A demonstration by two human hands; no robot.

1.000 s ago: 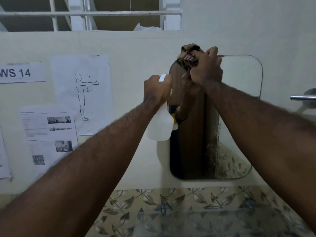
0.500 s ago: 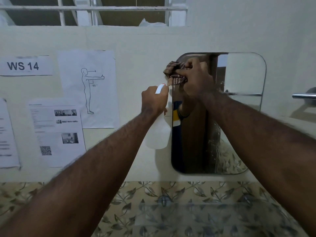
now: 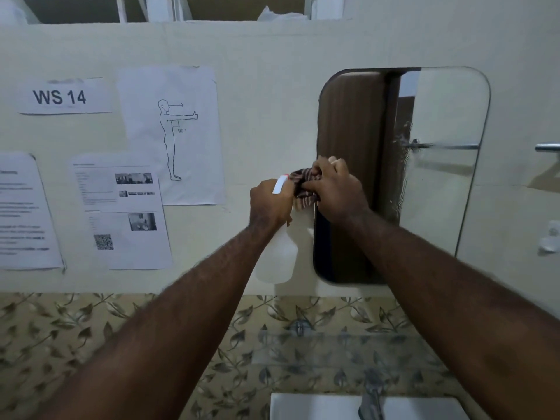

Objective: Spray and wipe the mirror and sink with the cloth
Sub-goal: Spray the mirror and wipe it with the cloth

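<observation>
A rounded rectangular mirror (image 3: 439, 122) hangs on the cream wall, with wet streaks down its middle. My right hand (image 3: 333, 190) presses a bunched red-and-white striped cloth (image 3: 304, 189) against the mirror's left edge, about halfway down. My left hand (image 3: 269, 203) grips the neck of a white spray bottle (image 3: 277, 259) just left of the mirror, its body hanging below my fist. A white sink (image 3: 318, 406) with a metal tap (image 3: 371, 398) shows at the bottom edge.
Printed sheets are taped to the wall at left, among them a "WS 14" label (image 3: 63, 97) and a body-pose diagram (image 3: 171, 134). Leaf-patterned tiles (image 3: 75, 334) run below the wall. A metal handle (image 3: 547, 147) sticks out at the right edge.
My right hand has slid the cloth down the mirror's left edge from the top corner to mid-height. The view has tilted down, bringing the sink into sight.
</observation>
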